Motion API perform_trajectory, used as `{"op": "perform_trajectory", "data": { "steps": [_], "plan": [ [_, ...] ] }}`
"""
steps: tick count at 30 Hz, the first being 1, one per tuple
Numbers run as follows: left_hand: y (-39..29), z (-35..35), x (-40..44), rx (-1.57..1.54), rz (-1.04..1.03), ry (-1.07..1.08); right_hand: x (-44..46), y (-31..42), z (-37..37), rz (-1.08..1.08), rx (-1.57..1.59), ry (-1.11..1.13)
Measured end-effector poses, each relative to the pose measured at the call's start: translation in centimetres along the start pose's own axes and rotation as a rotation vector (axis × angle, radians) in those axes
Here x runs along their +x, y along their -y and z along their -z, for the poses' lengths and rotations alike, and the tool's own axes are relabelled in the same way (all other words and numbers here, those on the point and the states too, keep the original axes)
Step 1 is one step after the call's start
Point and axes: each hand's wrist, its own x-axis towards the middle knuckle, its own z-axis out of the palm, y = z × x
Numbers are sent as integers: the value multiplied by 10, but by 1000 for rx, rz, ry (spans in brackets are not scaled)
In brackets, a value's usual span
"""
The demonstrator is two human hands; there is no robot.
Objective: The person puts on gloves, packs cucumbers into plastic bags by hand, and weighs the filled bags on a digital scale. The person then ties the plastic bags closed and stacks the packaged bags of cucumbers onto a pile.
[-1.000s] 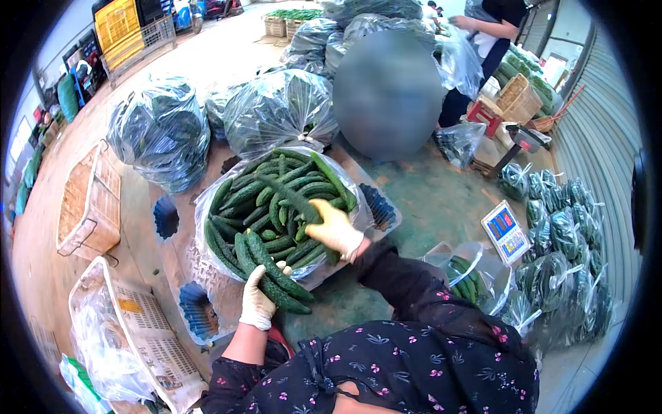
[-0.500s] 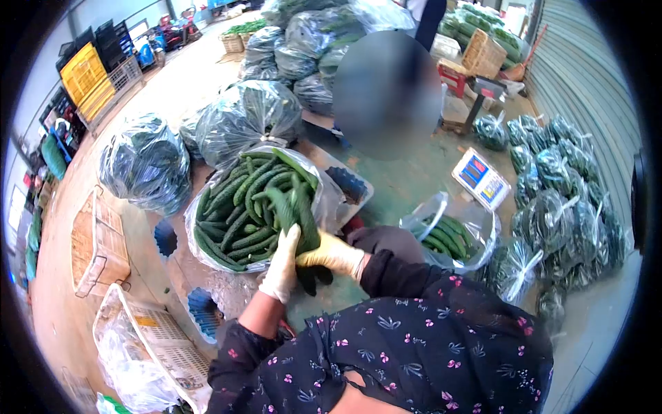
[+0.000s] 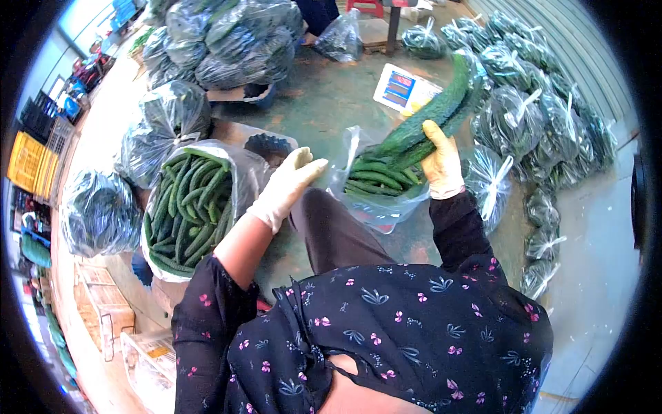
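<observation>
My right hand [image 3: 443, 164], in a pale glove, is closed around long dark green cucumbers [image 3: 434, 123], at least two side by side. They slant up to the right, their lower ends over a clear plastic bag [image 3: 393, 215] that holds more cucumbers [image 3: 376, 181]. Nothing is in my gloved left hand [image 3: 293, 181]; its fingers are apart, and it hovers between that bag and a larger open bag [image 3: 243, 176]. The larger bag, on my left, is full of curved cucumbers [image 3: 189, 200].
A scale display [image 3: 398, 90] stands beyond the smaller bag. Tied bags of cucumbers [image 3: 514, 124] line the right side by a ribbed shutter [image 3: 586, 55]. Big filled bags [image 3: 234, 45] are stacked at the back left, with crates [image 3: 103, 303] at lower left.
Both hands were together on cucumbers over the large bag. My right hand has carried them right to the smaller bag, while my left has let go. The view has shifted right and down.
</observation>
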Motion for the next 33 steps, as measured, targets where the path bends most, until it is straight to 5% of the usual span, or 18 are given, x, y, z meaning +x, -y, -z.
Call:
{"op": "perform_trajectory", "data": {
  "steps": [5, 7, 9, 13, 15, 17, 21, 24, 25, 27, 29, 30, 33],
  "plan": [
    [10, -54, 65, 419, 94, 26, 2, -19, 73, 196, -579, -273],
    [30, -72, 97, 365, 113, 44, -2, -49, 111, 238, -929, -254],
    [39, -74, 113, -34, 61, 72, -11, -66, 129, 254, -1418, -193],
    [18, -55, 125, -791, 193, 28, -9, -85, 149, -91, -1978, 499],
    [17, -65, 104, -607, 100, 162, 3, -119, 181, 10, -1941, 701],
    [7, -71, 89, -583, 181, 293, 23, -127, 167, -319, -2040, 797],
    [7, -57, 76, -625, 232, 251, 60, -125, 135, -349, -1630, 695],
    [9, -57, 77, -587, 277, 253, 79, -112, 96, -412, -1712, 905],
    [9, -57, 78, -559, 300, 266, 92, -148, 134, -248, -1760, 854],
    [20, -53, 82, -581, 283, 302, 106, -161, 155, -81, -1830, 384],
    [21, -50, 77, -625, 230, 344, 98, -145, 172, -222, -2006, 93],
    [24, -46, 77, -624, 232, 340, 91, -144, 186, -324, -1901, 17],
    [31, -34, 80, -689, 226, 398, 80, -149, 195, -139, -1971, 66]
  ]
}}
